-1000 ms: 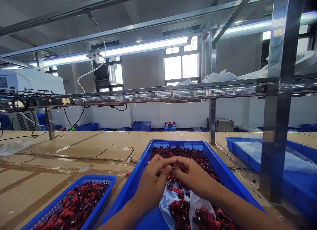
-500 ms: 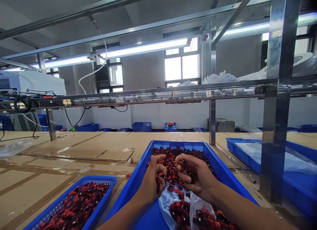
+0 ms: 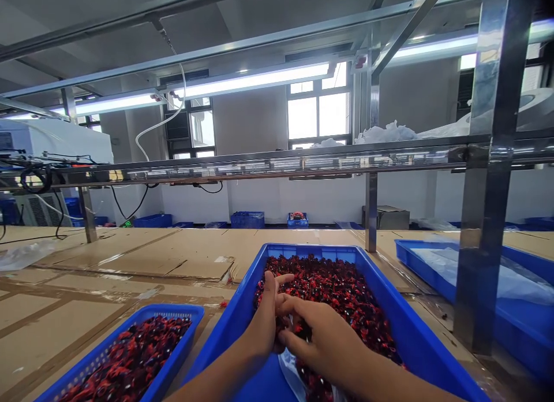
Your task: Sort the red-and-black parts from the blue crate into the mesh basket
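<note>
Change since the earlier views: my left hand [image 3: 262,327] and right hand [image 3: 324,339], cupped apart half a second ago, now meet near the blue tray's [image 3: 238,324] left wall. My right palm faces down over the red-and-black parts [image 3: 346,292], hiding most of the plastic bag [image 3: 289,368].

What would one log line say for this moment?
left hand on red-black parts | right hand beside it | both in blue tray

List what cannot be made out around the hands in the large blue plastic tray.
Head view only:
Left hand: its back faces the camera, hiding the grip and any held piece.
Right hand: it covers most of the clear plastic bag beneath.
Small red-and-black pieces: too small to identify.
Small blue mesh basket: cut by the bottom edge.
</note>
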A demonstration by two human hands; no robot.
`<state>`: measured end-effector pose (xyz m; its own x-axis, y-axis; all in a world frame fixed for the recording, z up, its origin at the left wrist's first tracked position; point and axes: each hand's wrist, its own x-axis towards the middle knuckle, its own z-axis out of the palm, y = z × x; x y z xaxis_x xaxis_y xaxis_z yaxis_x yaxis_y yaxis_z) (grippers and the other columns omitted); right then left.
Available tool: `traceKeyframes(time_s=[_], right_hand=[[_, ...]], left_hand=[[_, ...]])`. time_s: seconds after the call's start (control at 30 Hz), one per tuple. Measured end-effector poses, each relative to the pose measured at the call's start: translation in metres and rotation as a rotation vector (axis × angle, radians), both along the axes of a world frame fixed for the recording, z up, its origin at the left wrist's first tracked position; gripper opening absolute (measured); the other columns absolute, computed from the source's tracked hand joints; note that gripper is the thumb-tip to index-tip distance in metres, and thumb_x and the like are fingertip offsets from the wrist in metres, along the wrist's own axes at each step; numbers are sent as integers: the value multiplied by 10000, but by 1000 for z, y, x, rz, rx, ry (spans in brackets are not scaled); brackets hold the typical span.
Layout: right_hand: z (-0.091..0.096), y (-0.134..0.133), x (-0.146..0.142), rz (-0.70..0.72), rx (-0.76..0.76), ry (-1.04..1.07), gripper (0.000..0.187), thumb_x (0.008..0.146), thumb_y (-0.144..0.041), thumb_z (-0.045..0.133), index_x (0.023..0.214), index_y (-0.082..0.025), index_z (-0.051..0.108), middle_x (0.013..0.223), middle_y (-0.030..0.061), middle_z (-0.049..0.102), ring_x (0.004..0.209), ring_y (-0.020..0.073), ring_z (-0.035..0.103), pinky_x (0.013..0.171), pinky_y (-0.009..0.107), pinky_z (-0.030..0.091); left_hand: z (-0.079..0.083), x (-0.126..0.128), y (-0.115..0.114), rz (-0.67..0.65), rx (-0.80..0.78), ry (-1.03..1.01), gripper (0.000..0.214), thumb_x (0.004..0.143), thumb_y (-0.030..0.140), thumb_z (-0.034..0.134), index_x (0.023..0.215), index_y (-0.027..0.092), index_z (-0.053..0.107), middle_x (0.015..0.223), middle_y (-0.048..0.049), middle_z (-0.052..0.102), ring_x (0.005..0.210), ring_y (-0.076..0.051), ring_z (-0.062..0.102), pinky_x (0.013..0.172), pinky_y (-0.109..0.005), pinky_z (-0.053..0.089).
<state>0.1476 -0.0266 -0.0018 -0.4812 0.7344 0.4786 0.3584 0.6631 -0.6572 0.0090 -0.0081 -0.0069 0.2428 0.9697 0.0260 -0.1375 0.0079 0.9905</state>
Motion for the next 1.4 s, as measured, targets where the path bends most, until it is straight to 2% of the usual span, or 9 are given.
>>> traceKeyframes(time_s=[0.17, 0.37, 0.57, 0.7, 0.8, 0.9, 1.0, 1.23, 1.4], right_hand=[[-5, 1, -1, -69, 50, -69, 115, 750, -130, 597, 816, -220, 566, 787, -27, 679, 695, 151, 601, 625, 231, 370], [-2, 1, 2, -46, 10, -117, 109, 819, -163, 547, 904, -222, 581, 803, -6, 689, 715, 166, 624, 641, 234, 396], [-2, -1, 3, -56, 57, -138, 127, 808, -189, 608, 929, -228, 608, 864, -4, 714, 765, 179, 644, 669, 243, 394], [4, 0, 6, -53, 74, -54, 188, 885, -194, 518, 1050, -242, 594, 862, -12, 718, 776, 167, 654, 685, 243, 412], [10, 3, 12, -152, 85, -45, 232, 922, -234, 468, 1125, -241, 580, 843, -10, 717, 749, 174, 649, 654, 255, 410], [14, 8, 17, -230, 96, -57, 233, 928, -259, 456, 1116, -241, 593, 799, -13, 714, 711, 181, 642, 617, 263, 395], [16, 11, 21, -263, 114, -47, 263, 929, -269, 451, 1146, -239, 597, 810, 0, 712, 723, 188, 644, 608, 266, 396], [16, 11, 20, -266, 141, -72, 276, 920, -283, 486, 1176, -278, 591, 676, -42, 663, 548, 158, 573, 543, 254, 368], [17, 11, 19, -221, 216, -47, 240, 888, -232, 542, 1095, -285, 649, 922, -10, 733, 771, 182, 656, 670, 269, 443]], left_hand=[[4, 3, -4, -21, -13, -10, 999, 719, 903, 148, 1373, 186, 383, 548, 42, 453, 474, -123, 403, 452, -191, 251], [3, 0, -2, -89, -108, 9, 988, 727, 881, 25, 1381, 222, 364, 569, 37, 479, 374, -99, 284, 376, -191, 174], [2, 0, -3, -94, -141, 37, 910, 724, 897, 111, 1308, 272, 420, 573, 53, 456, 359, -91, 285, 343, -180, 176], [8, -1, -3, -111, -174, 35, 777, 741, 884, 213, 976, 221, 542, 561, 54, 408, 377, -68, 270, 342, -165, 146], [7, -3, 1, -114, -135, 73, 650, 763, 836, 357, 810, 204, 505, 547, 54, 392, 391, -61, 279, 330, -154, 147], [4, -4, 5, -124, -39, 36, 527, 790, 734, 499, 799, 208, 486, 590, 55, 430, 370, -46, 273, 301, -155, 160], [1, -6, 7, -150, -7, -13, 450, 812, 636, 573, 751, 208, 447, 565, 77, 378, 356, -34, 241, 289, -149, 170], [-2, -9, 9, -191, 14, -105, 347, 828, 487, 652, 1032, 254, 497, 692, 76, 451, 381, -21, 267, 288, -130, 184], [-1, -9, 6, -206, -28, -97, 332, 828, 463, 643, 1031, 244, 499, 658, 73, 447, 381, -29, 272, 292, -136, 178]])
